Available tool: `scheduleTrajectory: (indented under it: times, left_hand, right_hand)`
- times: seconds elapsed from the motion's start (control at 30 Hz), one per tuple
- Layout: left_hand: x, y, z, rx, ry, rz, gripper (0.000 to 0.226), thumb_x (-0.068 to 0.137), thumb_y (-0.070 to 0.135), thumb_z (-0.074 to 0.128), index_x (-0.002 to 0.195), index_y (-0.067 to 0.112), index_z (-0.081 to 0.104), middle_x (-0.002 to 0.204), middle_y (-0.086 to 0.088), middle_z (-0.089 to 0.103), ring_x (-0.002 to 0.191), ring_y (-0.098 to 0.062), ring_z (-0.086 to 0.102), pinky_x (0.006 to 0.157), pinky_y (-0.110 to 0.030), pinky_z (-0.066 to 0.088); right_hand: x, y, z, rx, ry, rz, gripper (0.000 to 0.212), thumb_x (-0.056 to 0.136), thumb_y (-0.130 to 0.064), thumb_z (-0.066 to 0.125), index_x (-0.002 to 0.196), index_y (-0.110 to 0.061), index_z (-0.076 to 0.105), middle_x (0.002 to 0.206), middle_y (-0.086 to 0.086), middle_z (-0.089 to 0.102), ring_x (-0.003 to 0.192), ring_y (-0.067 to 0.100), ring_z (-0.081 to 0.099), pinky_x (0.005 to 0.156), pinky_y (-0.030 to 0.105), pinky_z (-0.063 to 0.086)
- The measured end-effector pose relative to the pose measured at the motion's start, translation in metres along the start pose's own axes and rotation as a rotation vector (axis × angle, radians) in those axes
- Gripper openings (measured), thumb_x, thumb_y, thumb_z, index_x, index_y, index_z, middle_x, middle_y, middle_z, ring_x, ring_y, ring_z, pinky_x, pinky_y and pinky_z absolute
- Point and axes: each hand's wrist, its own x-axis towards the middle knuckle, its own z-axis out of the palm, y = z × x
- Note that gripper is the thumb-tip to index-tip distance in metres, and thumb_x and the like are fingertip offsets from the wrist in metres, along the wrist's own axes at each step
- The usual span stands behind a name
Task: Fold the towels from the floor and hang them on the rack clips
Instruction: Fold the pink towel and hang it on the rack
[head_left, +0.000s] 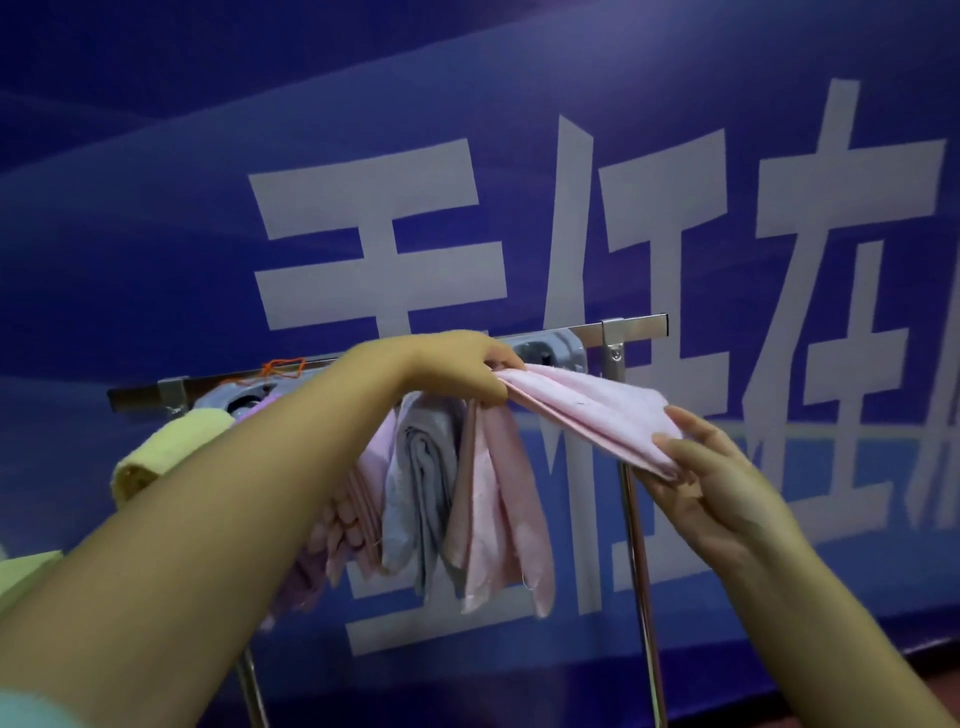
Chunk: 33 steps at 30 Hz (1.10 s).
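Two bare forearms, with a pale mint-green sleeve (31, 709) edge on the left arm

A blue banner (156, 234) fills the background — large white characters (374, 244) printed across it, with a paler blue band (779, 457) below the characters' middle.

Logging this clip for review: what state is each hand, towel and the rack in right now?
Left hand: pinches the folded pink towel's near corner at the rack.
Right hand: holds the towel's other end.
Folded pink towel: folded, stretched between both hands, not yet hanging.
Grey towel: folded, hanging.
Pink hanging towel: hanging.
Yellow towel: hanging at the left end.
Rack: upright.
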Motion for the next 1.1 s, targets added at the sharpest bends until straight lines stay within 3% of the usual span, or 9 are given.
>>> scheduleTrajectory:
  times: [0.3,0.43,0.53,0.6,0.67,0.77,0.87,0.97,1.1]
  left_hand:
    - [0.007,0.009,-0.009,0.119,-0.096,-0.021,0.045,0.082,0.010,0.057,0.125,0.023,0.058,0.113,-0.001,0.060,0.096,-0.016,0.058,0.075,-0.022,0.048]
    - [0.017,0.019,-0.007,0.226,-0.137,-0.042,0.039,0.081,0.017,0.060,0.120,0.021,0.061,0.116,-0.005,0.060,0.100,-0.021,0.059,0.088,-0.037,0.051]
    - [0.024,0.023,-0.005,0.206,-0.205,-0.065,0.036,0.082,0.029,0.063,0.118,0.026,0.062,0.114,0.001,0.058,0.095,-0.014,0.057,0.088,-0.037,0.053]
    - [0.027,0.025,-0.002,0.187,-0.221,-0.068,0.037,0.081,0.049,0.064,0.113,0.030,0.064,0.113,0.009,0.059,0.100,-0.010,0.056,0.084,-0.029,0.049]
    - [0.026,0.024,0.002,0.056,-0.177,-0.080,0.032,0.083,0.060,0.056,0.099,0.034,0.066,0.101,0.017,0.058,0.091,0.000,0.053,0.073,-0.018,0.040]
    - [0.019,0.019,0.009,-0.200,-0.030,-0.079,0.032,0.090,0.061,0.041,0.091,0.036,0.061,0.100,0.019,0.057,0.090,-0.001,0.054,0.075,-0.016,0.039]
    - [0.015,0.006,0.020,-0.311,0.152,-0.115,0.053,0.088,0.066,0.040,0.110,0.025,0.065,0.118,0.001,0.062,0.105,-0.018,0.057,0.092,-0.035,0.046]
    - [0.014,0.000,0.033,-0.410,0.336,-0.112,0.045,0.095,0.053,0.042,0.111,0.017,0.064,0.108,0.000,0.063,0.095,-0.017,0.057,0.078,-0.031,0.045]
    - [0.021,0.004,0.050,-0.520,0.479,-0.197,0.048,0.100,0.043,0.034,0.117,0.005,0.058,0.117,-0.005,0.057,0.104,-0.022,0.052,0.087,-0.031,0.039]
  right_hand:
    - [0.011,0.056,-0.007,0.237,0.035,0.231,0.016,0.093,0.006,0.042,0.100,-0.001,0.055,0.100,0.023,0.058,0.085,0.029,0.060,0.055,0.030,0.057]
    - [0.022,0.075,-0.016,0.302,0.016,0.279,0.024,0.093,0.007,0.041,0.112,0.000,0.054,0.097,0.022,0.059,0.085,0.027,0.061,0.060,0.028,0.057]
    - [0.025,0.083,-0.023,0.344,0.012,0.333,0.019,0.090,0.010,0.044,0.101,0.005,0.058,0.093,0.023,0.060,0.075,0.028,0.067,0.062,0.027,0.056]
    - [0.024,0.088,-0.024,0.351,-0.057,0.370,0.025,0.066,0.018,0.069,0.089,0.009,0.065,0.089,0.026,0.063,0.064,0.028,0.071,0.063,0.029,0.057]
    - [0.029,0.098,-0.029,0.339,-0.096,0.400,0.058,0.029,0.020,0.084,0.084,0.011,0.069,0.085,0.028,0.067,0.065,0.030,0.072,0.066,0.034,0.057]
    - [0.032,0.101,-0.024,0.206,-0.076,0.404,0.023,0.076,0.016,0.056,0.095,0.006,0.065,0.080,0.022,0.070,0.067,0.027,0.072,0.062,0.031,0.059]
    - [0.035,0.097,-0.021,-0.203,-0.035,0.289,0.027,0.091,0.000,0.053,0.117,-0.003,0.059,0.103,0.017,0.068,0.091,0.026,0.066,0.080,0.037,0.056]
    - [0.025,0.082,-0.013,-0.698,0.072,-0.071,0.031,0.091,-0.021,0.059,0.121,-0.024,0.055,0.125,0.002,0.053,0.114,0.020,0.051,0.093,0.039,0.046]
    - [0.005,0.052,0.025,-0.774,-0.178,-0.490,0.026,0.093,-0.038,0.051,0.118,-0.043,0.049,0.129,-0.008,0.049,0.114,0.005,0.049,0.089,0.025,0.044]
